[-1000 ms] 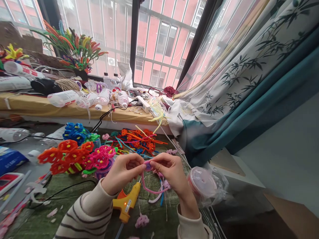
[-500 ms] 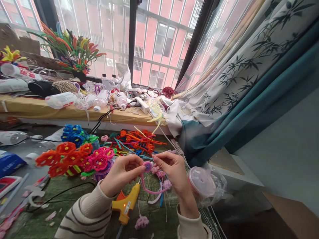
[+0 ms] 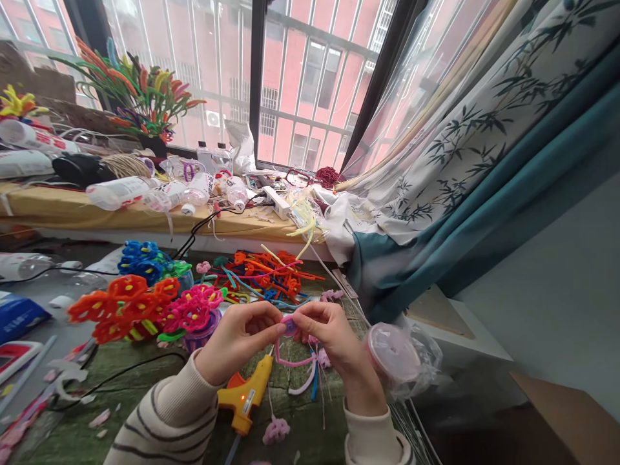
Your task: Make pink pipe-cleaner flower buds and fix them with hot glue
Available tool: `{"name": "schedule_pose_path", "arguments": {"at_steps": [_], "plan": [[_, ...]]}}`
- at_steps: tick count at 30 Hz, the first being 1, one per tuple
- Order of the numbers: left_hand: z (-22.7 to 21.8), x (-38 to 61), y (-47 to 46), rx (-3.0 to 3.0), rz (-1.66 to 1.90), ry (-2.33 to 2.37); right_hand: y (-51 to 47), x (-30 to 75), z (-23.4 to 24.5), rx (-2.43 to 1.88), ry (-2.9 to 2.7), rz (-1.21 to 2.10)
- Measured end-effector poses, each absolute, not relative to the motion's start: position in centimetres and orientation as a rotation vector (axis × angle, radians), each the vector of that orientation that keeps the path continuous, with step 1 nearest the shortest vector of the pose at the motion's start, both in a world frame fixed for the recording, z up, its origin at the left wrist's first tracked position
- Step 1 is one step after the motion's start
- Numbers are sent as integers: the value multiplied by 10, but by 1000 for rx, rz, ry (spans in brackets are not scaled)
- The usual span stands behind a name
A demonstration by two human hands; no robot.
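Between my two hands is a coil of pink and purple pipe cleaner (image 3: 289,326), with a loose pink end looping down below it. My left hand (image 3: 249,332) pinches the coil's left side between thumb and fingers. On the right side, my right hand (image 3: 327,329) pinches the coil too, its fingertips partly hiding the rim. Just below my left hand lies a yellow glue gun (image 3: 247,394) with a small lit orange light. Small pink pipe-cleaner flowers on thin stems lie under and beside my right hand; one pink flower (image 3: 276,431) rests nearer me.
Orange (image 3: 126,307), blue (image 3: 143,261) and magenta (image 3: 194,309) pipe-cleaner flowers stand at left. Behind my hands is a pile of orange pipe-cleaner pieces (image 3: 271,274). A plastic-wrapped round spool (image 3: 394,352) sits at right. Bottles and a power strip (image 3: 276,202) crowd the windowsill.
My right hand has moved slightly left and down, and its fingers now close on the coil's right side. The loose pink end has shifted a little. My left hand stays nearly in place.
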State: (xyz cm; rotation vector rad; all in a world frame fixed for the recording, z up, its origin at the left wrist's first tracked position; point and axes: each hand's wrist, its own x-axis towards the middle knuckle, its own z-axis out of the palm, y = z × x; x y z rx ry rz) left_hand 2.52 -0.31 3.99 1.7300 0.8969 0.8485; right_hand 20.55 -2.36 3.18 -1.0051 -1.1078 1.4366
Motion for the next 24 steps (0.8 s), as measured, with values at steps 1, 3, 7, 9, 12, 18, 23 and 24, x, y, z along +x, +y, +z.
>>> {"name": "schedule_pose_path", "arguments": {"at_steps": [1,3,7,9,12,18,23,24], "plan": [[39,25,-3,1752,843,903,-23,206,32,-991,-1101,1441],[37,24,-2,1776,830,904,-22,207,31,-973,-1095,1425],[37,23,-2,1739,814,880,-22,211,30,-975,-1136,1390],[38,23,-2,1711,806,874,-23,212,31,-977,-1182,1418],[38,23,-1,1671,793,859,-25,213,31,-989,-1191,1452],[39,28,-1,1560,902,872,-24,211,28,-973,-1153,1396],[38,31,-1,1621,1052,952,-23,209,26,-964,-1064,1349],[38,32,-1,1653,1083,974,-23,209,26,-957,-1035,1345]]}}
